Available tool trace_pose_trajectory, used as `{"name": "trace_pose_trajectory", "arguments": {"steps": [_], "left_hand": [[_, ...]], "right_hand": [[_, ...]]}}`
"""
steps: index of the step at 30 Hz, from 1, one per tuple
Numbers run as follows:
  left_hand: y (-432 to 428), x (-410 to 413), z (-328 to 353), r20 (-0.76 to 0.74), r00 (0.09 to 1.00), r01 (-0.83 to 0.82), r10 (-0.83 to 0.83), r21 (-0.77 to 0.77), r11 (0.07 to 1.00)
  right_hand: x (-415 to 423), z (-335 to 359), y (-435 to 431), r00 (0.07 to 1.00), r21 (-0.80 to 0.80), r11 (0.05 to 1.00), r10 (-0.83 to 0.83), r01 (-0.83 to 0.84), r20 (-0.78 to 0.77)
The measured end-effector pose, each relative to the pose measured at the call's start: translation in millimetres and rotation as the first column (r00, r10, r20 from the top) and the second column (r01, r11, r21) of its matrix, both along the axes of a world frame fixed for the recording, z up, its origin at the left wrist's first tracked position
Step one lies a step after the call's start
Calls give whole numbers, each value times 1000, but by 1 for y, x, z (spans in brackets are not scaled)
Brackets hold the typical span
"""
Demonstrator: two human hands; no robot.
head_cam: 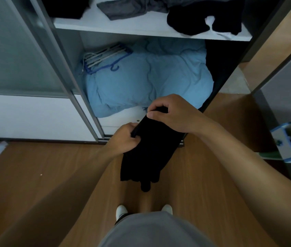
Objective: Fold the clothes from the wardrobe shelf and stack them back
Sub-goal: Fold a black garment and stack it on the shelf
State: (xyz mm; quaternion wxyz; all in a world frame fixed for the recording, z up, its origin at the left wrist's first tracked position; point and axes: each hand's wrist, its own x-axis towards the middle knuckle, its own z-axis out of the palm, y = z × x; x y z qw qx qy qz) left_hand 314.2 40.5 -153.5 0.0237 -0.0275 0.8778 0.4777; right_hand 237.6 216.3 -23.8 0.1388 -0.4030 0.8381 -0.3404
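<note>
Your left hand [126,138] and right hand [171,114] both pinch a black garment [148,154]. It hangs before the wardrobe shelf [141,27].

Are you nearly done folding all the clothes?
Not nearly. No folded stack shows on the white wardrobe shelf yet. The left hand and right hand grip one long black garment, hanging half-folded. A crumpled grey garment and a rumpled black-and-white garment wait on that shelf.
</note>
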Motion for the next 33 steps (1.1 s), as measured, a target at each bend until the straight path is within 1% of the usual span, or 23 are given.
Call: {"name": "trace_pose_trajectory", "arguments": {"steps": [3, 5, 8, 9, 10, 13, 14, 16, 17, 20, 22, 24, 28, 31, 33], "left_hand": [[-23, 8, -35, 175, 983, -20, 46, -148, 989], [-33, 13, -52, 209, 975, -37, 78, -197, 980], [-47, 18, -66, 214, 966, -86, 146, -267, 960], [-51, 19, -67, 185, 969, -107, 163, -283, 953], [-54, 20, -67, 123, 977, -133, 174, -285, 949], [-58, 23, -62, -121, 965, -254, 234, -194, 948], [-57, 23, -60, -160, 955, -275, 250, -164, 947], [-54, 24, -57, -164, 952, -280, 260, -113, 953], [-53, 25, -56, -130, 958, -268, 256, -75, 961], [-52, 33, -53, -6, 985, -172, 172, 7, 985], [-51, 37, -52, 32, 993, -118, 117, 29, 993], [-52, 40, -49, 70, 996, -65, 61, 56, 996], [-49, 43, -50, 202, 973, 88, -108, 104, 991], [-47, 46, -56, 280, 951, 104, -129, 102, 989], [-48, 47, -63, 292, 949, 93, -117, 95, 991]], "right_hand": [[4, -6, -3, 999, 10, 1000, 18, -18, 28], [6, -12, -4, 998, 37, 998, 46, -48, 52], [9, -22, -4, 991, 108, 989, 90, -101, 101], [9, -25, -3, 989, 150, 982, 103, -119, 110], [9, -27, -2, 986, 194, 971, 118, -140, 121], [9, -34, 0, 976, 311, 931, 144, -190, 165], [9, -35, 1, 975, 341, 920, 142, -194, 172], [6, -36, 4, 981, 386, 907, 120, -170, 151], [4, -35, 5, 987, 393, 908, 102, -143, 122], [0, -32, 4, 998, 311, 950, 9, -26, 56], [0, -33, 2, 998, 254, 966, -57, 49, 23], [0, -35, 1, 991, 220, 967, -131, 130, -10], [1, -43, -1, 963, 132, 955, -269, 267, -6], [2, -47, -2, 952, 113, 946, -305, 303, -2], [1, -49, 2, 950, 124, 942, -313, 312, -8]]}}
